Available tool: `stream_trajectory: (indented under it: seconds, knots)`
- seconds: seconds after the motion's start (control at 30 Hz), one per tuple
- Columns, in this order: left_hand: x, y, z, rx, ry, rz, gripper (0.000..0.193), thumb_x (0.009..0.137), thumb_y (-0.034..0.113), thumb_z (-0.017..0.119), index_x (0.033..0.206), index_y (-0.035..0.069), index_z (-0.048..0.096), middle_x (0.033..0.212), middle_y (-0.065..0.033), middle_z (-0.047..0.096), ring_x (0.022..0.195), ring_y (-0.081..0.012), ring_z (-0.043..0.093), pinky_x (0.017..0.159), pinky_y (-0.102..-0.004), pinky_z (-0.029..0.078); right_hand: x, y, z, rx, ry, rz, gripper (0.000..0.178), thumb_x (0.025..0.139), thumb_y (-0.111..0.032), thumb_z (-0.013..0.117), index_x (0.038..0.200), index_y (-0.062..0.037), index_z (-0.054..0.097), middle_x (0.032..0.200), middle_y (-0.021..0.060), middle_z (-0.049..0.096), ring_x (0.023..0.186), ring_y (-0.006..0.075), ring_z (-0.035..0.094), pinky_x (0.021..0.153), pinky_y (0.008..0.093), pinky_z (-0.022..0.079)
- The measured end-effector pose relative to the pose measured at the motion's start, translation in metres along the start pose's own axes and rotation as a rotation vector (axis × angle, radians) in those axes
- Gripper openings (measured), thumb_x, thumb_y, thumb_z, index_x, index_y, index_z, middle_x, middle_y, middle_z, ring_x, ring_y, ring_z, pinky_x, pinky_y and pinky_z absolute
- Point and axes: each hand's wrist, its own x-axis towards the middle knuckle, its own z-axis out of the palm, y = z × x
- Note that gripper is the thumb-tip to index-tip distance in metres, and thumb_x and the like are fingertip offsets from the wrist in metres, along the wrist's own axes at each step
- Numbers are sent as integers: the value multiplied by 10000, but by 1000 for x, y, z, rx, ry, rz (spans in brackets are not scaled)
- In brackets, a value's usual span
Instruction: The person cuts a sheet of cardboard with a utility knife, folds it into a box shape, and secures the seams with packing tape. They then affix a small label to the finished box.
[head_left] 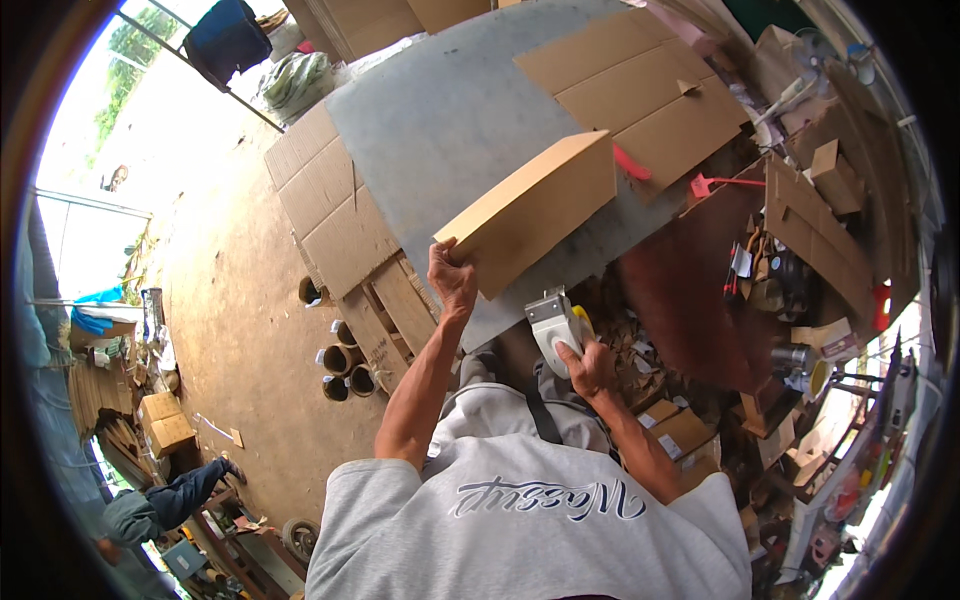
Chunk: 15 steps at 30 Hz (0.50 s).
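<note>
My left hand (453,280) grips the near left corner of a long, narrow cardboard box (545,215), fingers closed over its edge. The box is tilted on the grey metal-topped table (420,130), its far right end beside a red curved object (631,164). In my right hand (592,368) is a hand-held tool (553,335) with a pale grey body, a flat metal head and a yellow part behind. The tool is held near my body, below the box and apart from it. My right fingers wrap its body.
Flat cardboard sheets (640,85) cover parts of the table. Several tubes (345,360) stand on the floor at the left. Tools and scraps crowd the right, beside a dark red-brown surface (690,290). Another person (150,515) is at the lower left.
</note>
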Motion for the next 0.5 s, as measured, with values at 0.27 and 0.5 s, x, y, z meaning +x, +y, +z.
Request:
stream_trajectory:
  seconds: [0.27, 0.5]
  knots:
    - [-51, 37, -52, 283, -185, -123, 518, 883, 207, 859, 1257, -41, 601, 1326, -210, 627, 1186, -211, 621, 946, -348, 522, 12, -43, -6, -242, 12, -425, 533, 914, -504, 734, 875, 21, 645, 723, 224, 660, 682, 442, 682, 640, 491, 546]
    - [-34, 41, -81, -315, -1002, -660, 298, 1003, 255, 758, 1137, -11, 758, 1004, -38, 749, 907, -113, 669, 808, -278, 541, 7, -66, 23, -282, -198, -283, 576, 918, -554, 702, 879, 17, 643, 769, 259, 676, 748, 466, 687, 654, 514, 535]
